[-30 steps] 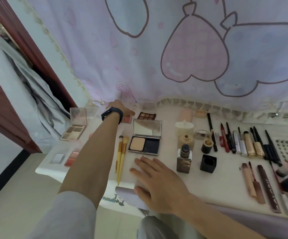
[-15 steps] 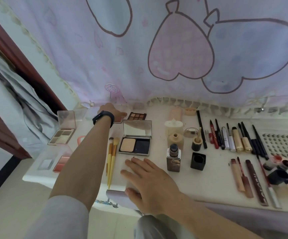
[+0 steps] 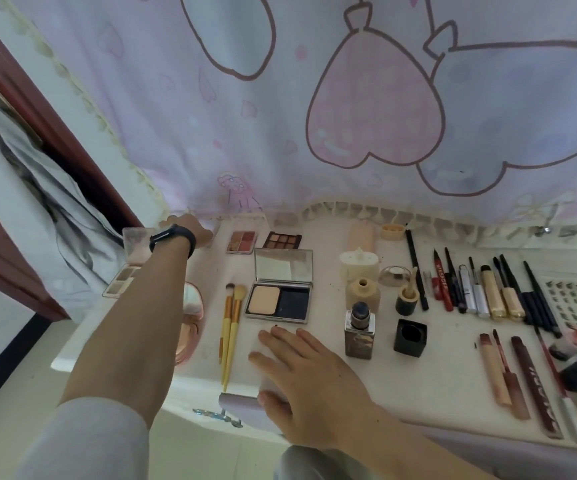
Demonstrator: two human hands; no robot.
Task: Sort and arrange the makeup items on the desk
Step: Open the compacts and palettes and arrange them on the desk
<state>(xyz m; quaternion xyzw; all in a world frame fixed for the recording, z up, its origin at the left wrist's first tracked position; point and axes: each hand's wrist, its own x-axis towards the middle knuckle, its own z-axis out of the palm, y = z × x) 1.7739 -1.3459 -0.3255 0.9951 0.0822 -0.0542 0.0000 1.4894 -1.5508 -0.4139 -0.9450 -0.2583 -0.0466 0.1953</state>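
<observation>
Since a second ago your left hand (image 3: 190,227) has left the blush palette (image 3: 242,242) uncovered at the desk's (image 3: 436,386) back edge; its grip is hidden. Your right hand (image 3: 309,386) lies flat and empty at the front edge. Withdrawing, your forearm could sweep the brushes (image 3: 230,327) off.

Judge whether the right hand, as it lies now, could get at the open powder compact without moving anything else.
Probably yes: the right hand lies flat on the desk with its fingertips just short of the powder compact, and nothing lies between them.
</observation>
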